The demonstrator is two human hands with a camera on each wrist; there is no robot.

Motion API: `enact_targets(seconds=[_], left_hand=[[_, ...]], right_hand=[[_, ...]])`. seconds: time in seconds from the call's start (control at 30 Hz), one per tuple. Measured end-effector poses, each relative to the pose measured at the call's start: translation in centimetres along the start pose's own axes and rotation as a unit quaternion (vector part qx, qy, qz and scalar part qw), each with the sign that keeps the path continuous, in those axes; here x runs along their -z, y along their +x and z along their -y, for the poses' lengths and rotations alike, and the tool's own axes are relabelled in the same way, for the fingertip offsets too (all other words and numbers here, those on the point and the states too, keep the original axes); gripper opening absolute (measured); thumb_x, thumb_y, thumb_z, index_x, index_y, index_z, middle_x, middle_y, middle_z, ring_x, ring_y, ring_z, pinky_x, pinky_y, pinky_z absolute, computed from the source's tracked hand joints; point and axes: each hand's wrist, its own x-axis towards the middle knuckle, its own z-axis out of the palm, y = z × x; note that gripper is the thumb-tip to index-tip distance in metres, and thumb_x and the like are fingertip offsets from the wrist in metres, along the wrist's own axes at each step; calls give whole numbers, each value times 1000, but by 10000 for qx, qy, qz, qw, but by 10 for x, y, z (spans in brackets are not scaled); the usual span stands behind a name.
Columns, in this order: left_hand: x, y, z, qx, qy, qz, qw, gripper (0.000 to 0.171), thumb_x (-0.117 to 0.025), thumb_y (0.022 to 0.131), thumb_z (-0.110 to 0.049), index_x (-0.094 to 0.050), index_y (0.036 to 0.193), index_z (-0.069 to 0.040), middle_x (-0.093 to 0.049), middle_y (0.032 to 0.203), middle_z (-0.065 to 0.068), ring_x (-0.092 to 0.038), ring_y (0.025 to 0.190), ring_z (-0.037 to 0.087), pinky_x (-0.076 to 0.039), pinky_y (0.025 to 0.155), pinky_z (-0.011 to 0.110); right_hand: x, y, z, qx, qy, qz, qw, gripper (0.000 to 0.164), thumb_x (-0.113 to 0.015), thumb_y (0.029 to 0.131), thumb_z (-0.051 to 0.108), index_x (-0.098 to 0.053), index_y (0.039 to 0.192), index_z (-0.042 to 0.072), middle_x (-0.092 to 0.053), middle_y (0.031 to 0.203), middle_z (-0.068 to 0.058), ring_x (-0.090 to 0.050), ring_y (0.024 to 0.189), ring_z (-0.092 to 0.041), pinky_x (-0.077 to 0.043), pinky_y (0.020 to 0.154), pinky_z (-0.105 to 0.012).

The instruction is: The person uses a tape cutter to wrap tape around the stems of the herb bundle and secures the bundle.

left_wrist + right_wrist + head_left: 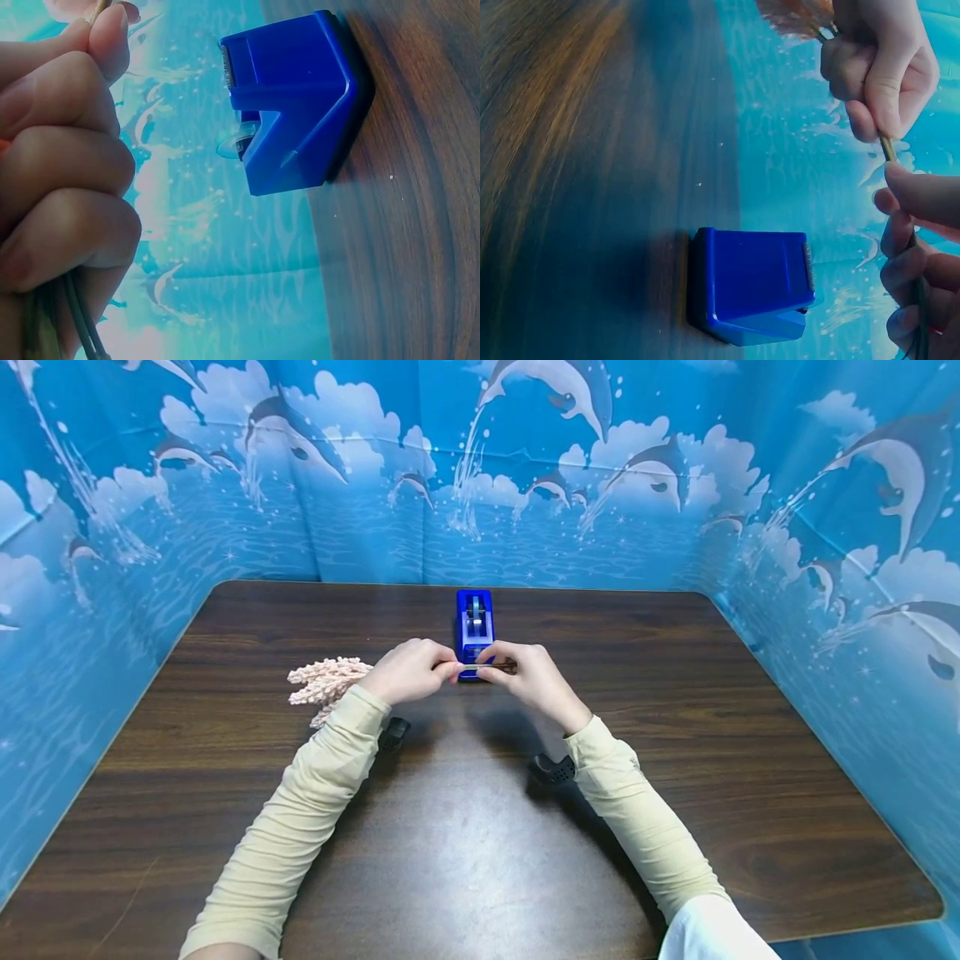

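Note:
Pale pink sprigs of flowers (326,681) stick out to the left of my left hand (411,670), which grips their stems. In the left wrist view, its fingers curl round the thin green stems (84,322). My right hand (528,675) pinches the stems' other end between thumb and fingers. In the right wrist view, a short stretch of stem (888,148) shows between the two hands, with both thumbs pressed on it. Just beyond the hands stands a blue tape dispenser (475,618), with a small roll of clear tape (234,142) in it.
All this is on a dark wood-grain table (480,827). A blue curtain (360,518) printed with dolphins hangs behind and along the sides. Black wrist cameras (552,769) sit under both forearms.

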Motion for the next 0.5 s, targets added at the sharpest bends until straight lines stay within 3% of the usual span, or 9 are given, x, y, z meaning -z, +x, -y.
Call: enact_targets(seconds=[0.3, 0.5], left_hand=[[1, -1, -1, -52, 170, -5, 9998, 25, -53, 97, -21, -66, 77, -13, -61, 71, -1, -50, 64, 15, -36, 60, 29], [2, -2, 0, -97, 173, 107, 9997, 24, -54, 97, -23, -71, 83, -13, -67, 77, 2, -52, 65, 14, -39, 61, 29]], right_hand=[[-1, 0, 1, 154, -645, 1, 9978, 20, -66, 92, 20, -73, 100, 3, -74, 91, -9, -64, 75, -15, -52, 71, -31], [0, -1, 0, 61, -1012, 181, 9947, 23, -65, 93, 28, -74, 91, 7, -72, 81, -4, -59, 68, -11, -49, 66, -28]])
